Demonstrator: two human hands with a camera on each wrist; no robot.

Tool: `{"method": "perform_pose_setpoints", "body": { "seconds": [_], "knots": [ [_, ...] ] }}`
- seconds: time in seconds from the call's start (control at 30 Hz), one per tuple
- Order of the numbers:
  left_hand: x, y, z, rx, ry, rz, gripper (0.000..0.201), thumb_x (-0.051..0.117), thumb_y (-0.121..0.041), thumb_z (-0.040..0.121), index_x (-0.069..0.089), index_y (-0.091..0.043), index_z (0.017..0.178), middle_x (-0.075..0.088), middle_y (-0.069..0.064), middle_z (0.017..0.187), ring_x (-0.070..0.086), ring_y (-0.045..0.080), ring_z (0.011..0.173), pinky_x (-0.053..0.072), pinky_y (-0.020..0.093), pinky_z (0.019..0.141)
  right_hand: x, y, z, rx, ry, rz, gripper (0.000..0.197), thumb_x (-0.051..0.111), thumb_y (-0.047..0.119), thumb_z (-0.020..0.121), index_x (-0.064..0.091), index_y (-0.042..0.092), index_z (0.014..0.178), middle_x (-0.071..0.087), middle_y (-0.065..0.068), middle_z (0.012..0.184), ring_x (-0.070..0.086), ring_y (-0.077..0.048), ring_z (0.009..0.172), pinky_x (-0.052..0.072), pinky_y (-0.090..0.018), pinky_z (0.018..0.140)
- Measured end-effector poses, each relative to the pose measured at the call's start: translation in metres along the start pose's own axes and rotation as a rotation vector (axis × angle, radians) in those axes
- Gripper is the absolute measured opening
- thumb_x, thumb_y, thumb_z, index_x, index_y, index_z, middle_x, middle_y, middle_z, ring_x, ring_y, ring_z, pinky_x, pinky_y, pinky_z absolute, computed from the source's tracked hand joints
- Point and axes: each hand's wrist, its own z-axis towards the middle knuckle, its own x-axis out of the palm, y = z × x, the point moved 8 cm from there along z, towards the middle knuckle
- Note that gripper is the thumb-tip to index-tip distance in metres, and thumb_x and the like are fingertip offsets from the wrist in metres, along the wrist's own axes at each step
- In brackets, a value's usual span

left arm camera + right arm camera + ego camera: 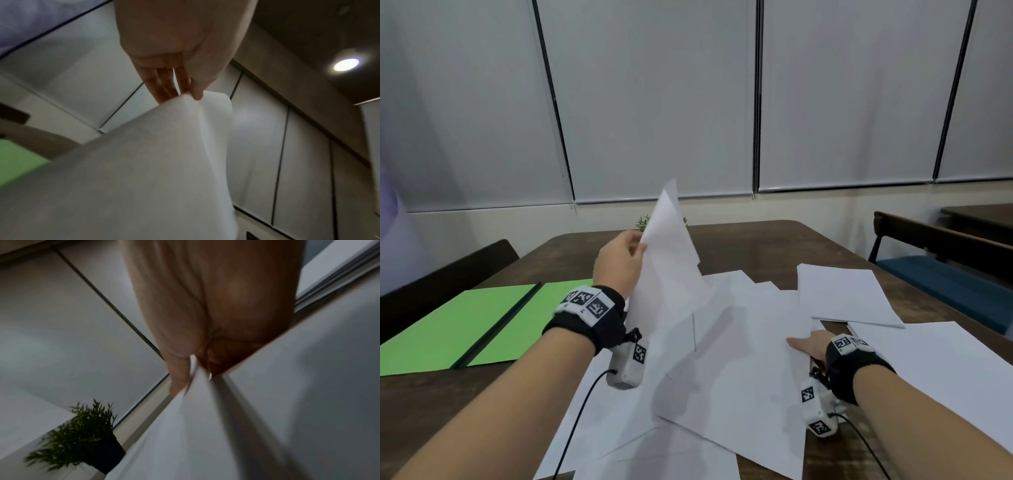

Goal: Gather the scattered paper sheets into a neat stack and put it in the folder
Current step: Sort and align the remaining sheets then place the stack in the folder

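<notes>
White paper sheets (739, 359) lie overlapping across the brown table (756, 243). My left hand (619, 260) pinches the top edge of a few sheets (671, 267) and holds them upright above the pile; the left wrist view shows the thumb and fingers (185, 87) on that curled paper (144, 162). My right hand (808, 346) is low at the pile's right side. In the right wrist view its thumb (179, 374) and fingers pinch a sheet's edge (205, 418). The green folder (448, 329) lies open and flat at the left.
More sheets lie at the back right (842, 294) and the near right (945, 370). A small potted plant (643, 222) stands behind the raised paper. A dark chair (448, 270) is at the left, and a bench with a blue seat (945, 274) at the right.
</notes>
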Motion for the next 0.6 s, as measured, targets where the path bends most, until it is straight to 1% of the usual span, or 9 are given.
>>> {"method": "perform_pose_setpoints", "body": {
  "seconds": [0.1,0.13,0.2,0.27,0.33,0.43,0.5,0.57,0.6],
  "knots": [
    [0.026,-0.025,-0.014,0.121,0.124,0.077,0.02,0.056,-0.026,0.093,0.064,-0.022,0.11,0.069,-0.005,0.103,0.063,0.018,0.095,0.05,0.032,0.083,0.009,-0.018,0.037,0.014,-0.003,0.348,0.129,0.035,0.102,0.045,0.052,0.012,0.135,0.061,-0.009,0.129,0.056,-0.032,0.12,0.041,-0.044,0.107],
    [0.041,-0.03,-0.024,0.148,0.176,0.13,0.02,0.055,-0.028,0.092,0.064,-0.024,0.111,0.069,-0.006,0.102,0.063,0.018,0.095,0.05,0.032,0.082,0.011,-0.023,0.044,0.018,-0.017,0.504,0.123,0.035,0.101,0.05,0.051,0.013,0.135,0.064,-0.009,0.123,0.059,-0.033,0.115,0.044,-0.046,0.104],
    [0.076,-0.033,-0.05,0.17,0.311,0.21,0.023,0.054,-0.03,0.093,0.062,-0.028,0.113,0.068,-0.007,0.103,0.061,0.018,0.099,0.049,0.031,0.081,0.011,-0.014,0.012,0.043,-0.013,0.678,0.088,0.031,0.082,0.081,0.047,0.017,0.138,0.065,-0.009,0.115,0.063,-0.028,0.099,0.051,-0.038,0.085],
    [0.112,-0.031,-0.079,0.164,0.468,0.248,0.025,0.052,-0.032,0.093,0.059,-0.029,0.117,0.067,-0.009,0.105,0.058,0.016,0.104,0.047,0.029,0.083,0.009,-0.006,-0.006,0.049,-0.007,0.757,0.08,0.025,0.077,0.087,0.046,0.019,0.138,0.064,-0.009,0.118,0.063,-0.023,0.093,0.047,-0.032,0.07],
    [0.143,-0.028,-0.108,0.164,0.622,0.295,0.029,0.052,-0.037,0.092,0.057,-0.03,0.12,0.065,-0.009,0.111,0.057,0.015,0.109,0.046,0.028,0.088,0.013,-0.002,-0.008,0.036,0.047,0.818,0.085,0.025,0.081,0.083,0.044,0.022,0.141,0.058,-0.009,0.131,0.059,-0.026,0.11,0.046,-0.033,0.083],
    [0.182,-0.02,-0.154,0.161,0.92,0.387,0.047,0.054,-0.049,0.089,0.052,-0.026,0.13,0.057,-0.004,0.129,0.052,0.018,0.12,0.042,0.033,0.1,0.017,-0.008,0.013,-0.005,0.042,0.761,0.104,0.044,0.092,0.062,0.04,0.028,0.144,0.049,-0.002,0.143,0.049,-0.025,0.128,0.036,-0.039,0.11],
    [0.195,-0.02,-0.173,0.157,1.044,0.401,0.052,0.052,-0.05,0.091,0.053,-0.019,0.133,0.052,0.0,0.137,0.047,0.021,0.126,0.038,0.032,0.105,0.022,-0.013,0.03,-0.038,0.047,0.577,0.109,0.071,0.084,0.046,0.052,0.019,0.133,0.06,-0.001,0.131,0.058,-0.024,0.117,0.044,-0.039,0.103],
    [0.198,-0.021,-0.175,0.104,1.066,0.325,0.053,0.052,-0.048,0.092,0.052,-0.017,0.135,0.049,0.003,0.14,0.045,0.021,0.129,0.035,0.031,0.107,0.017,-0.005,0.007,-0.008,0.022,0.322,0.091,0.087,0.052,0.057,0.052,0.006,0.128,0.063,-0.007,0.12,0.061,-0.026,0.106,0.052,-0.034,0.089],
    [0.197,-0.019,-0.171,0.069,1.055,0.288,0.054,0.052,-0.05,0.092,0.05,-0.018,0.136,0.047,0.003,0.142,0.043,0.021,0.13,0.034,0.03,0.107,0.016,-0.004,0.001,0.019,0.011,0.2,0.083,0.085,0.041,0.067,0.048,0.004,0.131,0.06,-0.01,0.125,0.059,-0.028,0.111,0.051,-0.034,0.091]
  ]
}}
